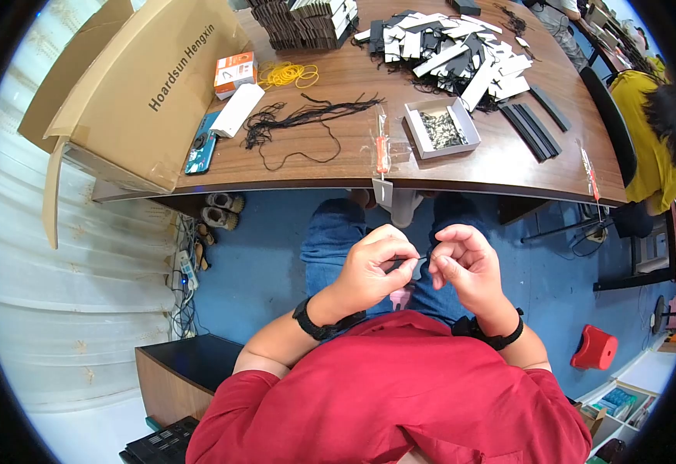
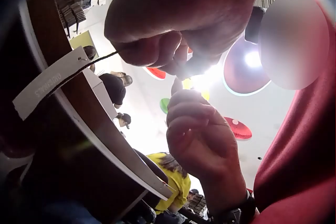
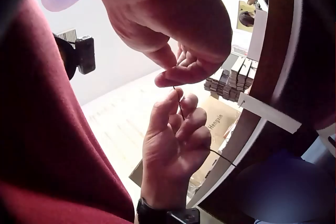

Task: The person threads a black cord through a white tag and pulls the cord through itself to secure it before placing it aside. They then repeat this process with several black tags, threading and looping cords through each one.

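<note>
A thin black cord (image 3: 222, 158) runs through my left hand (image 1: 375, 267), whose thumb and index finger pinch it above my lap. Its tail leaves the far side of that hand. A short stretch of the cord spans the small gap to my right hand (image 1: 468, 269), where thumb and index finger pinch its end; the other fingers are bent. At the table's front edge is a white printed tag (image 2: 46, 85) with a hole, and the cord overlaps it in the left wrist view. Both hands are close together in front of the red shirt (image 1: 384, 379).
On the wooden table (image 1: 330, 166) lie loose black cords (image 1: 307, 120), a white box of small pieces (image 1: 423, 147), a pile of black and white tags (image 1: 461, 54) and black strips (image 1: 531, 131). A large carton (image 1: 152, 93) stands left, a red stool (image 1: 594, 348) right.
</note>
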The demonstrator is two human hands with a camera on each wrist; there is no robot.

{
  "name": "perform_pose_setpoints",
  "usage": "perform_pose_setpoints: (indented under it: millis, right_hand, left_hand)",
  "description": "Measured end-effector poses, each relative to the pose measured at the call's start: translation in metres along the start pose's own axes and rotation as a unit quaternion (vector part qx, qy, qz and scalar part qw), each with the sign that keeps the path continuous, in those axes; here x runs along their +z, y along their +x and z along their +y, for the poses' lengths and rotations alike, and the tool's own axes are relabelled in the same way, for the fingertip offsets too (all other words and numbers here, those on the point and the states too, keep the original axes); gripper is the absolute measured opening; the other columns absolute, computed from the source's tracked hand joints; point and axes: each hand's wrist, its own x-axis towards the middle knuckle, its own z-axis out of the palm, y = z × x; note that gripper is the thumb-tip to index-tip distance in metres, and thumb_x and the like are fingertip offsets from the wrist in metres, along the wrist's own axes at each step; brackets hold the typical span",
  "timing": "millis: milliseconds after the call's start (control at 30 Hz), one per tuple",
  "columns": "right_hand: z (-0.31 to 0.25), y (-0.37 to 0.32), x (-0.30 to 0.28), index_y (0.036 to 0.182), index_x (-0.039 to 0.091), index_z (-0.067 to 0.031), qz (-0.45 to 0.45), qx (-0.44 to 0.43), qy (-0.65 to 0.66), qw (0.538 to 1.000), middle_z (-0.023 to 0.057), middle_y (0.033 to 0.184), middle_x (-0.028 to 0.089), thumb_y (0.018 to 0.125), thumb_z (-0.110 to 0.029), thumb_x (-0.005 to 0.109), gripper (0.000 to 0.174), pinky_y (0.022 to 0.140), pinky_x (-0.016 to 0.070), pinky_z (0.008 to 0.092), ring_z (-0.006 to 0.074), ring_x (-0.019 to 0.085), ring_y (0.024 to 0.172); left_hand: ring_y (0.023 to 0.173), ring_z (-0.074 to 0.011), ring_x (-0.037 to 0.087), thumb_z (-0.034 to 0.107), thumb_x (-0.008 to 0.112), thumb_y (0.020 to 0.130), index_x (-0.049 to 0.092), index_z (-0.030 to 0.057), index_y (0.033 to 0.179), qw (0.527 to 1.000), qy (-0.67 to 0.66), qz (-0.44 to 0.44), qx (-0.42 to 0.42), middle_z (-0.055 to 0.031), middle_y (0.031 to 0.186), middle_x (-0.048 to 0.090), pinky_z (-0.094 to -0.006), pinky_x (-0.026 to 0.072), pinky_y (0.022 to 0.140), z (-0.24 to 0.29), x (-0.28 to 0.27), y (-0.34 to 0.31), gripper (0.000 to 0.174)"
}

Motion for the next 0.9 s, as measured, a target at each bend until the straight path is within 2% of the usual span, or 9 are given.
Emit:
perform_pose_setpoints:
  millis: [233, 400, 600, 700, 800, 833, 867, 900]
  right_hand:
    - [0.002, 0.005, 0.001, 0.126, 0.042, -0.0017, -0.034, 0.030, 0.017, 0.999, 0.0083, 0.082, 0.061, 0.091, -0.001, 0.057, 0.038, 0.059, 0.0481, 0.0226, 0.0106, 0.057, 0.065]
    - [0.005, 0.009, 0.000, 0.129, 0.039, -0.0021, -0.055, 0.072, 0.041, 0.995, 0.0081, 0.081, 0.060, 0.091, -0.001, 0.057, 0.042, 0.058, 0.0476, 0.0229, 0.0106, 0.057, 0.063]
    - [0.010, 0.014, 0.000, 0.125, 0.039, -0.0031, -0.042, 0.097, 0.050, 0.993, 0.0078, 0.081, 0.060, 0.091, -0.001, 0.057, 0.038, 0.058, 0.0473, 0.0229, 0.0106, 0.056, 0.062]
    - [0.013, 0.018, 0.001, 0.125, 0.037, -0.0046, -0.033, 0.071, 0.036, 0.996, 0.0068, 0.081, 0.060, 0.091, -0.001, 0.057, 0.040, 0.057, 0.0470, 0.0226, 0.0101, 0.056, 0.062]
    - [0.015, 0.020, 0.004, 0.117, 0.047, -0.0038, -0.009, 0.057, -0.008, 0.998, 0.0079, 0.078, 0.062, 0.087, 0.000, 0.062, 0.034, 0.056, 0.0483, 0.0246, 0.0129, 0.059, 0.061]
    - [0.014, 0.021, 0.005, 0.111, 0.050, -0.0032, -0.012, -0.014, -0.148, 0.989, 0.0086, 0.077, 0.062, 0.086, 0.001, 0.063, 0.029, 0.055, 0.0488, 0.0254, 0.0142, 0.060, 0.061]
    - [0.011, 0.022, 0.006, 0.105, 0.054, -0.0027, -0.015, -0.084, -0.284, 0.955, 0.0093, 0.077, 0.063, 0.084, 0.001, 0.064, 0.024, 0.055, 0.0493, 0.0262, 0.0156, 0.062, 0.061]
    - [0.009, 0.024, 0.007, 0.099, 0.058, -0.0021, -0.018, -0.153, -0.412, 0.898, 0.0100, 0.076, 0.063, 0.082, 0.002, 0.065, 0.019, 0.055, 0.0498, 0.0270, 0.0169, 0.063, 0.061]
  left_hand:
    - [0.079, -0.0104, 0.052, -0.004, 0.064, 0.079, 0.064, 0.0003, 0.091, 1.000, -0.019, 0.001, -0.005, -0.0057, 0.091, 0.053, -0.0196, 0.0430, 0.063, -0.002, -0.001, -0.001, 0.012]
    - [0.079, -0.0112, 0.054, -0.002, 0.064, 0.080, 0.063, -0.0002, 0.091, 1.000, -0.022, 0.003, -0.022, -0.0058, 0.091, 0.053, -0.0225, 0.0455, 0.063, -0.002, -0.002, -0.002, 0.011]
    - [0.081, -0.0096, 0.054, -0.004, 0.063, 0.083, 0.063, -0.0013, 0.094, 0.998, -0.060, 0.006, -0.036, -0.0061, 0.092, 0.053, -0.0202, 0.0460, 0.067, -0.007, -0.002, -0.004, 0.011]
    - [0.081, -0.0095, 0.056, -0.001, 0.063, 0.085, 0.062, -0.0022, 0.093, 0.995, -0.079, 0.006, -0.061, -0.0063, 0.093, 0.054, -0.0207, 0.0468, 0.067, -0.009, -0.001, -0.003, 0.008]
    - [0.079, -0.0080, 0.054, 0.003, 0.063, 0.087, 0.062, -0.0021, 0.090, 0.992, -0.084, 0.005, -0.095, -0.0050, 0.091, 0.054, -0.0202, 0.0453, 0.065, -0.013, -0.004, -0.002, 0.006]
    - [0.077, -0.0073, 0.054, 0.004, 0.063, 0.088, 0.062, -0.0019, 0.089, 0.990, -0.085, 0.004, -0.108, -0.0043, 0.091, 0.054, -0.0199, 0.0445, 0.064, -0.015, -0.004, -0.002, 0.006]
    - [0.076, -0.0067, 0.052, 0.005, 0.062, 0.088, 0.062, -0.0017, 0.089, 0.991, -0.069, 0.006, -0.111, -0.0036, 0.090, 0.054, -0.0197, 0.0432, 0.063, -0.016, -0.005, -0.001, 0.007]
    - [0.074, -0.0060, 0.051, 0.006, 0.062, 0.089, 0.062, -0.0014, 0.088, 0.992, -0.052, 0.008, -0.113, -0.0028, 0.089, 0.053, -0.0195, 0.0420, 0.062, -0.017, -0.006, 0.001, 0.007]
